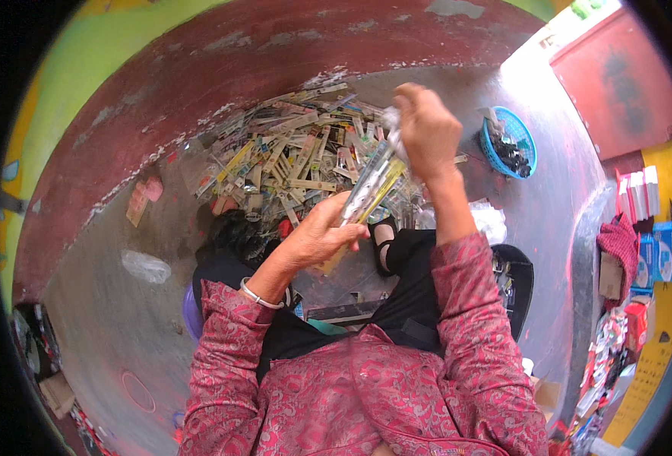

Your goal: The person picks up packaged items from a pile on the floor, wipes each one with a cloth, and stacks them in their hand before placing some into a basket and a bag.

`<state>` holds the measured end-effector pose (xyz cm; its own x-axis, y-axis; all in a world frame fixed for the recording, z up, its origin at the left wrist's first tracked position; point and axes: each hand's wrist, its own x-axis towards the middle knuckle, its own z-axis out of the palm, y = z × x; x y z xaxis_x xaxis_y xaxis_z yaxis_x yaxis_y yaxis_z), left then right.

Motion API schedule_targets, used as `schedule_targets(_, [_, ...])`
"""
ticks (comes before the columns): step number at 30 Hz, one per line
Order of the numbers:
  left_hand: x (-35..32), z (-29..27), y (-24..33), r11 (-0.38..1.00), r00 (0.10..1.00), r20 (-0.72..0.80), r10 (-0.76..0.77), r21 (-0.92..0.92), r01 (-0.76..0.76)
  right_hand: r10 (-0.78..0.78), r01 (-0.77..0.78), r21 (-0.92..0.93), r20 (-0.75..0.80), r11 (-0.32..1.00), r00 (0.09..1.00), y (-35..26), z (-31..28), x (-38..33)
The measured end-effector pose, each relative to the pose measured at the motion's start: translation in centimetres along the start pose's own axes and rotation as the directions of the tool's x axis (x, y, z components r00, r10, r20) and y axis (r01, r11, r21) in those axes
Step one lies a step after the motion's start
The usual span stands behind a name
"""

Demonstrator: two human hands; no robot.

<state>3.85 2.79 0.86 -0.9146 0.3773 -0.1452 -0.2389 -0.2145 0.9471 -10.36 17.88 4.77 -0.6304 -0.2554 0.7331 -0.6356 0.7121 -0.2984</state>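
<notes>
My left hand point(317, 234) is closed around the lower part of a bundle of long, thin flat packages point(369, 185), some clear and some yellow. The bundle slants up to the right in front of my body. At its upper end my right hand point(429, 135) is closed on a crumpled white wad point(392, 128), plastic or cloth; I cannot tell which. The wad presses against the tips of the packages. Beyond my hands a big loose pile of similar narrow packages point(279, 156) spreads over the floor.
A blue plastic basket point(531, 135) with dark stuff in it stands right of the pile. White plastic point(490, 220) lies beside my right knee, near a black tub point(528, 292). A clear bag point(146, 266) lies at left. Blue boxes point(666, 254) are stacked at far right.
</notes>
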Motion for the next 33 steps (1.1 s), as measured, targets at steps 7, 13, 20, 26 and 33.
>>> schedule_targets(7, [1.1,-1.3,1.1,0.902,0.995,-0.096,0.021,-0.428,-0.060,0.569,-0.903,0.418,0.720,0.100,0.397,1.8,-3.0,-0.5])
schedule_targets(13, [1.0,-0.9,0.2,0.894,1.000,0.000,-0.005,-0.448,0.005,0.214,-0.894,0.373,0.879,0.249,0.426,-2.3,-1.4,-1.6])
schedule_targets(20, [1.6,-0.2,0.7,0.973,0.992,-0.116,-0.049,-0.231,0.021,0.263,-0.780,0.543,0.739,0.312,0.620,-2.6,-0.7,-2.1])
schedule_targets(26, [1.6,-1.0,0.7,0.848,0.979,-0.090,-0.180,-0.518,0.109,0.531,-0.566,0.493,0.225,0.661,0.817,-3.1,-2.2,0.0])
schedule_targets(33, [0.7,0.3,1.3,0.971,0.978,-0.054,-0.202,-0.143,0.192,-0.115,0.117,-0.019,0.102,0.993,0.988,-1.5,0.9,0.2])
